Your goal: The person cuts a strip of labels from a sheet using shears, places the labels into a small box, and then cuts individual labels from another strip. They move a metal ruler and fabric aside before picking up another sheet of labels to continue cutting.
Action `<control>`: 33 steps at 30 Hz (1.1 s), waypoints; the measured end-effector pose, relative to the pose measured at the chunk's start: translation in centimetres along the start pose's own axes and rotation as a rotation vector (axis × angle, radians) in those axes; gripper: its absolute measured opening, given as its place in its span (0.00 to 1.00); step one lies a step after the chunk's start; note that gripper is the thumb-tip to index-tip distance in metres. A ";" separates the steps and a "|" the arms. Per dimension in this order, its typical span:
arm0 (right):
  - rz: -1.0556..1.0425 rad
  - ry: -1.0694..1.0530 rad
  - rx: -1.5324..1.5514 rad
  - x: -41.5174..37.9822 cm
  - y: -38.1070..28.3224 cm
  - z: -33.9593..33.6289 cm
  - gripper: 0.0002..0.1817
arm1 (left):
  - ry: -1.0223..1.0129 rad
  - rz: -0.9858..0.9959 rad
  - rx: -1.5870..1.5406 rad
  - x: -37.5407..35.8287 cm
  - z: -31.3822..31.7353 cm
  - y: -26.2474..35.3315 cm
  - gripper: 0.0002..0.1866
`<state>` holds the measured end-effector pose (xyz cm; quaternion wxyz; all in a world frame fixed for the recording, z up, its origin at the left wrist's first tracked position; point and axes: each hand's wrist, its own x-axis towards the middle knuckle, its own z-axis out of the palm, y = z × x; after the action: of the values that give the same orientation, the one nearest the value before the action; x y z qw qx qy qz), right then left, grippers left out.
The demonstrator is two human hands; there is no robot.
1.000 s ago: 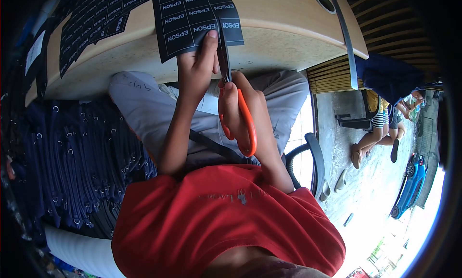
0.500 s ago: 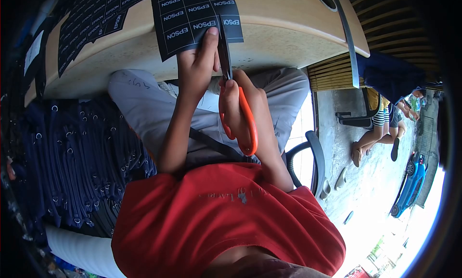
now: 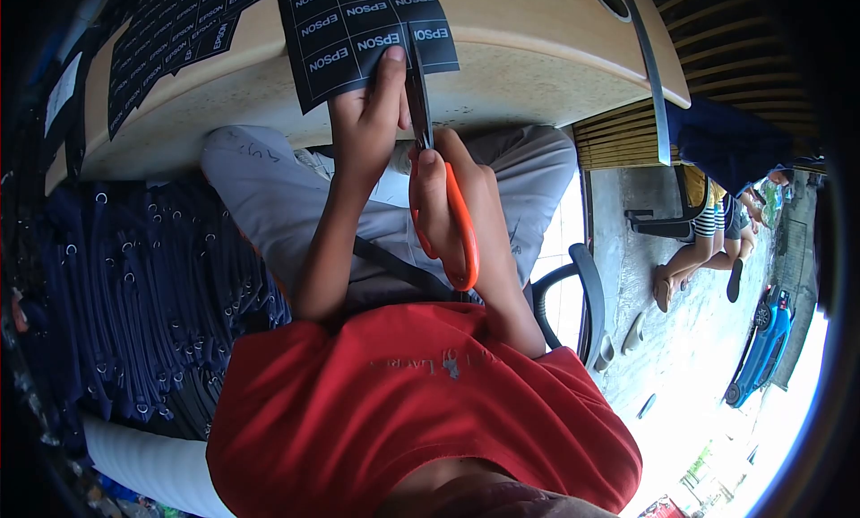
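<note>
My left hand [image 3: 372,115] grips the lower edge of a black sheet [image 3: 327,38] printed with a grid of white EPSON labels. Its thumb presses on top, and the other fingers go underneath. Orange-handled scissors [image 3: 462,236] are in my right hand [image 3: 439,191], fingers wrapped around the handles. The dark blades point away from me and reach onto the sheet between two label columns, just right of my left thumb. Another black EPSON sheet [image 3: 170,47] with a stepped cut edge lies on the table to the left.
The wooden table [image 3: 528,25] has a round hole at its right end. Many dark blue straps with metal rings [image 3: 143,294] hang at the left. A chair armrest [image 3: 587,294] is beside me. Farther right are other people [image 3: 703,240] seated and a blue car [image 3: 761,343].
The sheet has shifted very slightly, its right edge a little further right. Both hands and the scissors stay almost in the same place.
</note>
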<state>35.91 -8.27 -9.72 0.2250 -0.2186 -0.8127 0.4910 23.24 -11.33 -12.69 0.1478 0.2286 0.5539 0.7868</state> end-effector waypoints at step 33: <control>0.019 0.014 -0.005 -0.1 0.1 0.1 0.10 | -0.028 -0.031 0.019 0.0 -0.3 -0.2 0.16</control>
<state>35.96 -8.38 -9.85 0.2256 -0.2303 -0.8103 0.4894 23.08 -11.45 -12.96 0.1654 0.2324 0.5628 0.7759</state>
